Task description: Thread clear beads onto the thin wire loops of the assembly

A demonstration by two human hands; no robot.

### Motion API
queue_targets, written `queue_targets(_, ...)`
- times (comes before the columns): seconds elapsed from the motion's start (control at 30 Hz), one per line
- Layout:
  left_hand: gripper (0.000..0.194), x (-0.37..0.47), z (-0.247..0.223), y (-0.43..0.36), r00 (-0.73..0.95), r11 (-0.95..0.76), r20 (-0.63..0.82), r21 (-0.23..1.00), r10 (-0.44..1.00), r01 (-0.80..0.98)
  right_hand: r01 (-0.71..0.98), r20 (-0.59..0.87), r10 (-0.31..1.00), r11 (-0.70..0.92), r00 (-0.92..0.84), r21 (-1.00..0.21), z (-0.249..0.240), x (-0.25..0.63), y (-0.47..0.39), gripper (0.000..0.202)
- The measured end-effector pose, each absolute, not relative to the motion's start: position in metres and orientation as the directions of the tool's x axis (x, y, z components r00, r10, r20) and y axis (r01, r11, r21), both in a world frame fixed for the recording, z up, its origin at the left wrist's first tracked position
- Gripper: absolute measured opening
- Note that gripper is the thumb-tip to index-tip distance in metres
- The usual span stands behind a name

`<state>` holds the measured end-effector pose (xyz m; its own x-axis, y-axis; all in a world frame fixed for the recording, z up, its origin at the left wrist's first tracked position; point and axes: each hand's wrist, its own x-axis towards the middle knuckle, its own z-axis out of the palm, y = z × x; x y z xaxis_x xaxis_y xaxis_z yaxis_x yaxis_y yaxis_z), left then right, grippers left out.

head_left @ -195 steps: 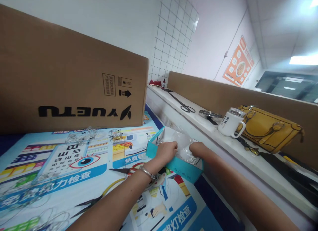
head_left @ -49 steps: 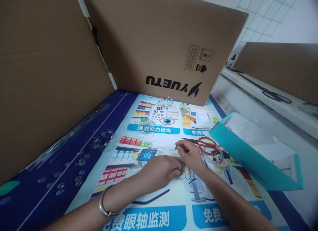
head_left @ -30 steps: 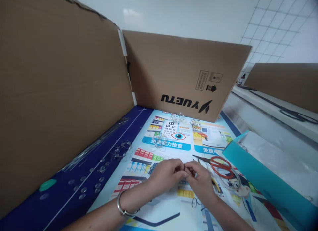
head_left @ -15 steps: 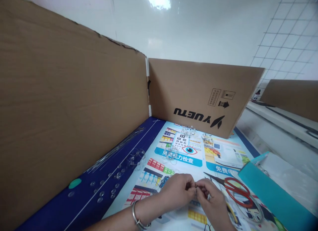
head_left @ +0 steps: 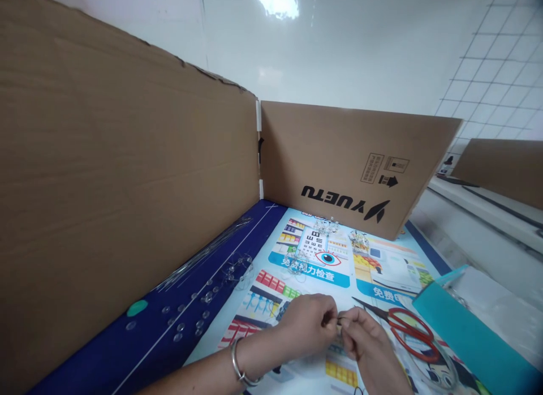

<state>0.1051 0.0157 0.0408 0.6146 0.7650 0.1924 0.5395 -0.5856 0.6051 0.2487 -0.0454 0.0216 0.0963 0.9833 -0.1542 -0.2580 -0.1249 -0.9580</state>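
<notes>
My left hand [head_left: 306,326], a metal bangle [head_left: 237,364] on its wrist, is closed with thumb and fingers pinched. Touching its fingertips, my right hand [head_left: 368,337] pinches too. Between them shows a short, dark piece of thin wire [head_left: 341,319]; the rest of it is hidden by the fingers. Red-handled scissors [head_left: 413,334] lie just right of my right hand, their blades pointing to the far left. A tangle of wire with clear beads [head_left: 297,263] rests on the printed sheet [head_left: 248,296] beyond my hands.
Loose clear beads [head_left: 180,327] and a green disc [head_left: 137,308] lie on the blue strip at left, near a bundle of straight wires [head_left: 203,256]. Tall cardboard panels [head_left: 339,157] stand left and behind. A teal box [head_left: 470,327] with clear plastic sits at right.
The view has shifted slightly, moving the surroundings a little to the right. My right hand has turned a little, its fingers more extended; both hands remain pinched together.
</notes>
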Motion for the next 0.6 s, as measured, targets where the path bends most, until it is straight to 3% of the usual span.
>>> queue_targets(0.13,0.009,0.105,0.043,0.012,0.582,-0.593,0.234,0.577,0.779,0.562,-0.346,-0.211,0.97,-0.158,0.12,-0.925,0.021,0.245,-0.046,0.021)
queue_targets(0.3,0.01,0.105,0.044,0.018,0.581,-0.551,0.188,0.632,0.792,0.546,-0.491,-0.214,0.972,-0.143,0.092,-0.859,0.028,0.249,-0.049,0.018)
queue_targets(0.5,0.011,0.104,0.037,0.025,0.605,-0.549,0.177,0.662,0.777,0.511,-0.604,-0.24,0.968,-0.233,-0.071,-0.762,0.035,0.253,-0.052,0.009)
queue_targets(0.6,0.01,0.103,0.039,0.023,0.627,-0.572,0.186,0.654,0.756,0.496,-0.594,-0.205,0.945,-0.321,-0.255,-0.737,0.037,0.252,-0.056,0.006)
